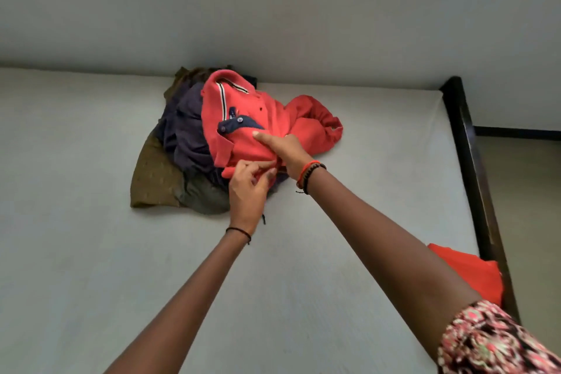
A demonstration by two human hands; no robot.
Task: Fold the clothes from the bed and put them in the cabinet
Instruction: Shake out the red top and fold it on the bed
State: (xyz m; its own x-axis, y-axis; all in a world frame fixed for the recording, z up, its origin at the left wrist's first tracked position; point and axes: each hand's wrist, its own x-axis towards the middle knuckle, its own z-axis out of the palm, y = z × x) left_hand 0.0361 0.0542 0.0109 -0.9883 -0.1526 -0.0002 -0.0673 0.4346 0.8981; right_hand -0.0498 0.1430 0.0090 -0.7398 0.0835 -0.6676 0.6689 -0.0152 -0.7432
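Observation:
A crumpled red polo shirt with a striped collar and a navy placket lies on top of a pile of clothes at the far side of the bed. Under it are a dark purple garment and an olive-brown one. My left hand pinches the shirt's near edge between thumb and fingers. My right hand grips the red fabric just right of it, thumb stretched over the cloth, fingers tucked into the folds.
The pale grey mattress fills most of the view. A dark wooden bed frame runs along its right edge. A folded red garment lies at the mattress's right edge, near my right arm. A plain wall stands behind the bed.

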